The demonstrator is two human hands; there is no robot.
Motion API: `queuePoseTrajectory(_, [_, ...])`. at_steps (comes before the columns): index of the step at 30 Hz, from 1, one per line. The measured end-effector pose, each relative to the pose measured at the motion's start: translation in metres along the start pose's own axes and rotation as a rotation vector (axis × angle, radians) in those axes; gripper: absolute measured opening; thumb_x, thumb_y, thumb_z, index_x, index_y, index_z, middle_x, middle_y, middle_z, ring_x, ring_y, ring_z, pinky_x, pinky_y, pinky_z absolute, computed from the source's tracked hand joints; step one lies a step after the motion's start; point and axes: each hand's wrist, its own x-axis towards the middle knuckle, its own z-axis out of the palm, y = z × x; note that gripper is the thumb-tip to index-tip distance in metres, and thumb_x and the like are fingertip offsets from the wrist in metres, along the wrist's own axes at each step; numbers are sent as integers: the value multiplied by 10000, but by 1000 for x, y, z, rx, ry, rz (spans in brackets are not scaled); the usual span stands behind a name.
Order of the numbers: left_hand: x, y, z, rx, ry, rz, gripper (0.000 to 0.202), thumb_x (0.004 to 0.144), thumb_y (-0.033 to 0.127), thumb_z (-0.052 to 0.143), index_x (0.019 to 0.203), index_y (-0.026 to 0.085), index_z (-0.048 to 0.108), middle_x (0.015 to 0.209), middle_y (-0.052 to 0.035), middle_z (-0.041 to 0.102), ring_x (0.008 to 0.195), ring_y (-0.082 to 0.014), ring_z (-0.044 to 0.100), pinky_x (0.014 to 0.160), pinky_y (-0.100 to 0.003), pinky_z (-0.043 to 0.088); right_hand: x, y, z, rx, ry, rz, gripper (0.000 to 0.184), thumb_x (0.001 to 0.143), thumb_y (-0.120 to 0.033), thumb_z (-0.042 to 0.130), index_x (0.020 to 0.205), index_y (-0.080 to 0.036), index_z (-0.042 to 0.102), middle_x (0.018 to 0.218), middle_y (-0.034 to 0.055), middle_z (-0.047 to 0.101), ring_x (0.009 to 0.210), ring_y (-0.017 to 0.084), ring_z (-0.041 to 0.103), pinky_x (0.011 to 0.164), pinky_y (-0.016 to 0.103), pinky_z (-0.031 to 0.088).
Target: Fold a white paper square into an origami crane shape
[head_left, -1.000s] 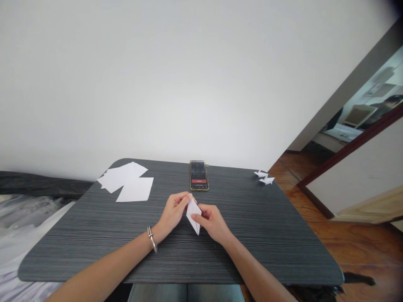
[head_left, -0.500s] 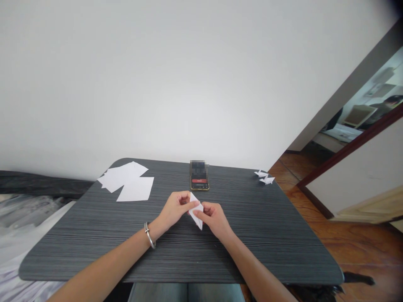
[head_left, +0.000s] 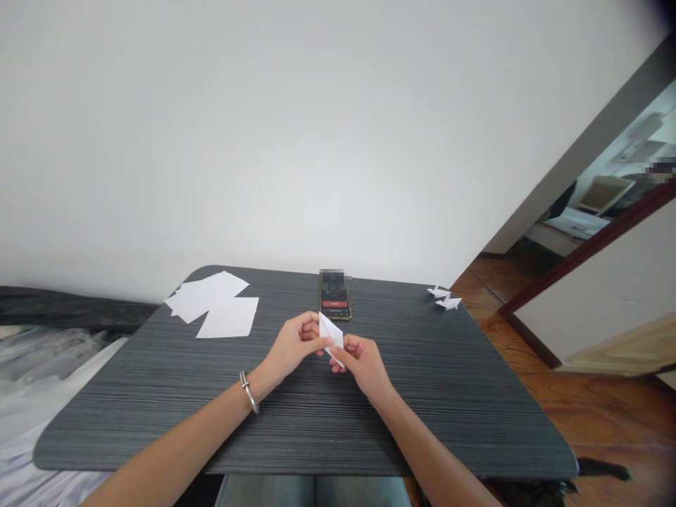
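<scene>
In the head view, a small folded white paper (head_left: 331,331) is held above the near middle of the worktop (head_left: 448,394), between the two hands; it is tilted, with one pointed end directed to the far left and the other to the near right. Its left edge is gripped by the fingers of the left hand (head_left: 293,346), the thumb being laid across its face; its near right part is pinched by the fingers of the right hand (head_left: 365,364), the thumb again on top; a crease can be seen running along the paper.

A silver bracelet (head_left: 249,393) is worn on the left wrist; just beyond the hands, a phone (head_left: 335,307) is placed near the far edge, its upper part being blurred. At the far left, several flat white sheets (head_left: 228,318) are spread, some overlapped; at the far right corner, two small folded paper figures (head_left: 448,303) are set close together, though whether they touch cannot be told. The worktop is backed by a pale wall (head_left: 317,141); to the right, a brown floor (head_left: 607,408) is seen.
</scene>
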Motion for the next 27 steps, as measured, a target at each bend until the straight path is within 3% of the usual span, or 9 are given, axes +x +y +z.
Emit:
queuePoseTrajectory(9, [0, 0, 1, 32, 41, 57, 233, 718, 294, 596, 857, 113, 546, 532, 39, 520, 475, -76, 473, 496, -199, 419, 0, -1, 2, 23, -18, 6, 262, 638, -376, 655, 586, -142, 550, 504, -3, 596, 414, 90, 513, 423, 202, 381])
queuePoseTrajectory(16, [-1, 1, 0, -74, 81, 2, 349, 769, 436, 492, 849, 107, 579, 648, -29, 547, 579, -118, 514, 461, -197, 423, 0, 0, 1, 29, 6, 15, 265, 632, -372, 654, 576, -154, 514, 488, -17, 572, 401, 82, 487, 416, 199, 380])
queuePoseTrajectory(20, [-2, 2, 1, -42, 77, 14, 364, 693, 455, 593, 815, 112, 587, 664, -16, 538, 557, -97, 479, 461, -188, 412, 1, -1, 2, 0, 0, 18, 261, 636, -363, 644, 568, -156, 502, 463, -32, 536, 383, 71, 447, 400, 192, 357])
queuePoseTrajectory(25, [-2, 3, -1, -131, 59, 19, 612, 743, 640, 346, 856, 95, 599, 751, -80, 578, 626, -138, 531, 497, -224, 433, 2, 2, 0, -26, 34, -14, 274, 658, -385, 623, 560, -164, 494, 439, -46, 495, 370, 71, 414, 388, 193, 330])
queuePoseTrajectory(27, [-2, 4, -2, -101, 31, 26, 516, 728, 574, 465, 896, 102, 589, 795, -85, 596, 663, -147, 545, 531, -231, 446, 2, 3, -1, -55, 65, -21, 272, 670, -388, 613, 563, -164, 503, 425, -53, 473, 365, 70, 397, 385, 193, 319])
